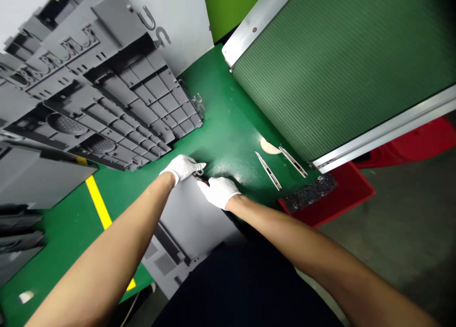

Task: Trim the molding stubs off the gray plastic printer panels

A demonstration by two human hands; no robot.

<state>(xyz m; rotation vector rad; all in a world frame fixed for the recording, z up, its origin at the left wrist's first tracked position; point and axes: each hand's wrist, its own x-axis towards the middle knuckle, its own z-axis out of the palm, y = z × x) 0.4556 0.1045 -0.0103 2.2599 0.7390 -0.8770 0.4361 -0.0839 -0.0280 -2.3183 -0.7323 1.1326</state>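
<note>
My left hand (182, 169), in a white glove, is closed at the far end of a grey plastic panel (199, 217), its fingertips by a small hooked part of the panel's edge. Just to the right, my right hand (220, 192), also gloved in white, is closed around a small tool (201, 178) with a dark and red body, its tip at that same edge. Most of the tool is hidden by the fingers. The panel lies between my forearms and reaches back to my dark clothing.
Large grey ribbed panels (142, 99) stand at the left on the green table (228, 122). Two cutters (269, 171) and a pale disc (270, 147) lie right. Beyond is a ribbed green conveyor (342, 65); a red bin (342, 194) holds dark scraps.
</note>
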